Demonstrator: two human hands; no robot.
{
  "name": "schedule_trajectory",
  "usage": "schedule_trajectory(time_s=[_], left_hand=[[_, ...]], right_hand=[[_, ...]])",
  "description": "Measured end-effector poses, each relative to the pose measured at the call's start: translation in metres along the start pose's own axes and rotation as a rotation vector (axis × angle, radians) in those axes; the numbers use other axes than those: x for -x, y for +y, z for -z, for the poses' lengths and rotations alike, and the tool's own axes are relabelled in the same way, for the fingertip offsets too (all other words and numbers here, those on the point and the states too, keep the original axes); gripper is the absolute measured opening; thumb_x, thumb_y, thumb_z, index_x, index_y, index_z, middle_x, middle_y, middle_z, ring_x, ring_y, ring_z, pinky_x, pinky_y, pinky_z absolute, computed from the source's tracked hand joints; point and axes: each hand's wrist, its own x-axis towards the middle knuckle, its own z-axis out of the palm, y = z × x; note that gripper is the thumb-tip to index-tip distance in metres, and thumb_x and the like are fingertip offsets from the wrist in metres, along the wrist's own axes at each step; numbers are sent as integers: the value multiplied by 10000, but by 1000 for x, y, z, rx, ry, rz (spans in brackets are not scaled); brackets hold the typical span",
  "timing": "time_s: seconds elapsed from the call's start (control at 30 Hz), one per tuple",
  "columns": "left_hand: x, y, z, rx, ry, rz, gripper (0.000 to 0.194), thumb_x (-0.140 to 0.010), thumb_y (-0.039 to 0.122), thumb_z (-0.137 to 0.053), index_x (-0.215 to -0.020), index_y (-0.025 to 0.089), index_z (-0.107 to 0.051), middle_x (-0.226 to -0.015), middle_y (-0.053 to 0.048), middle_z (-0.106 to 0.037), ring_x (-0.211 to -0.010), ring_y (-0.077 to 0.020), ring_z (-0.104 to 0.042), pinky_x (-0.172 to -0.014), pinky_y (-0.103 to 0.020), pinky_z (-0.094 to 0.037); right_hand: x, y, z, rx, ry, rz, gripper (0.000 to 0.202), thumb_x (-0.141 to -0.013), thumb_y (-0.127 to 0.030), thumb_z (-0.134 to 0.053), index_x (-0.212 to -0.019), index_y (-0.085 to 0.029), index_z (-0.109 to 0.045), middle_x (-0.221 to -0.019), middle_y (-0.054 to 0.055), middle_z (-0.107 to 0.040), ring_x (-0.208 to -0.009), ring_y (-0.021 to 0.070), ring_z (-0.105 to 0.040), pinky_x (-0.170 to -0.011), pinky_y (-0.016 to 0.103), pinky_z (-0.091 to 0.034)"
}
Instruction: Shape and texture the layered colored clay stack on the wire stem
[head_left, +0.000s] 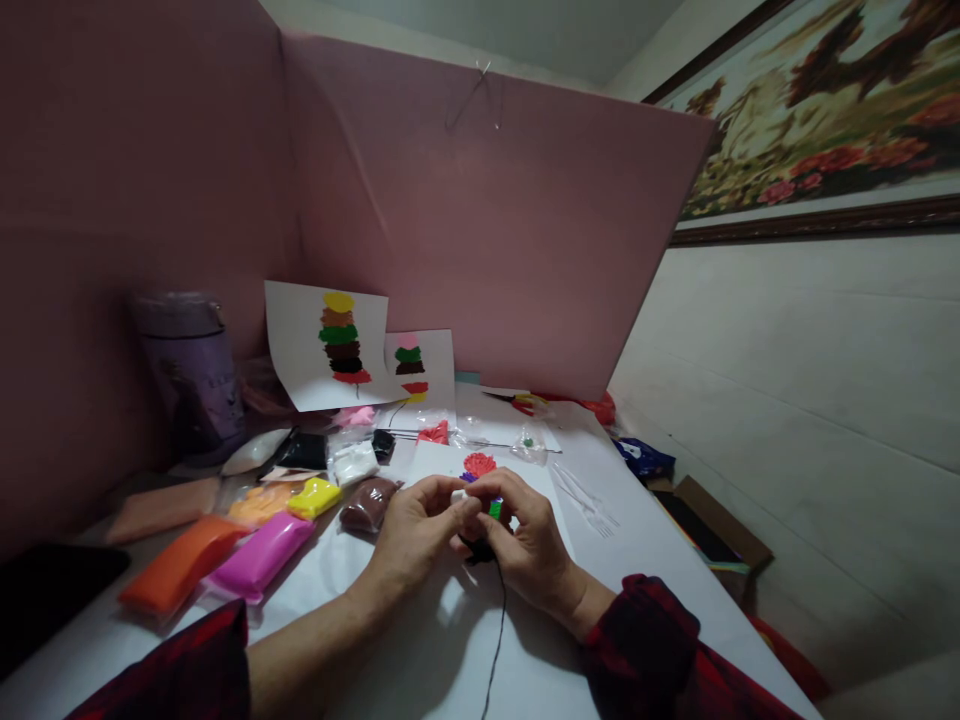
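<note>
My left hand [420, 525] is closed, its thumb and finger pinching a small lump of white modelling clay [459, 496]. Curled in from the other side, my right hand [531, 535] has its fingertips at the same lump. Beneath and behind the fingers lies a layered clay piece with a red end [480, 464], a purple band, a green band [495, 508] and a black end; my hands hide much of it. From its black end a dark twisted cord [495, 640] runs toward me. A sheet of white paper [431, 460] lies under the piece.
Bagged clay stands at left: orange [184, 565], magenta [262, 555], yellow [313, 497] and brown [367, 503]. Behind are a purple tumbler [191, 380], two colour drawings [300, 345] and scissors [521, 402]. Clear plastic forks [589, 505] lie right. Pink panels [480, 230] enclose the back and left.
</note>
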Motion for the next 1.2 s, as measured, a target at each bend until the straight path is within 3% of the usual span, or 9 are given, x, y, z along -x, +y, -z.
schedule_trajectory(time_s=[0.17,0.5,0.73,0.87,1.03,1.2], left_hand=[[-1,-3,0,-30,6,-5,316,-657,366,-735,-813,114,-629,-588,5,-639,-510,-134,-596,-472,-240,-491],[1,3,-1,-23,21,23,315,-670,380,-686,-799,104,-606,-537,15,-622,-442,-119,-594,-440,-234,-502],[3,7,-4,35,66,32,316,-633,366,-718,-776,112,-595,-525,18,-625,-407,-109,-585,-412,-226,-502],[1,2,-2,70,66,25,344,-627,371,-731,-806,109,-597,-549,16,-635,-438,-124,-607,-445,-254,-535],[-4,-1,2,69,156,-16,375,-650,382,-739,-869,103,-619,-650,-9,-678,-544,-129,-655,-532,-241,-551],[-6,3,5,65,204,-101,307,-661,378,-731,-774,112,-625,-649,-15,-672,-581,-135,-654,-563,-253,-562]], right_hand=[[1,0,-1,-7,-37,18,193,-821,-124,-541,-987,-194,-609,-854,51,-586,-774,183,-576,-600,275,-470],[0,1,0,12,94,-54,136,-891,-263,-539,-896,-187,-653,-805,46,-616,-730,175,-579,-616,281,-441],[-6,11,-1,-312,516,-322,283,-928,-462,-452,-951,-208,-574,-660,-36,-489,-483,91,-414,-420,207,-338],[-12,16,0,-440,639,-393,331,-882,-526,-501,-936,-203,-547,-711,-25,-480,-519,93,-422,-352,169,-275],[-12,17,1,-444,657,-416,359,-857,-545,-528,-928,-194,-557,-777,2,-516,-563,100,-451,-348,161,-283],[-11,15,0,-423,632,-411,372,-855,-556,-524,-931,-194,-561,-773,7,-537,-539,95,-437,-353,169,-286]])
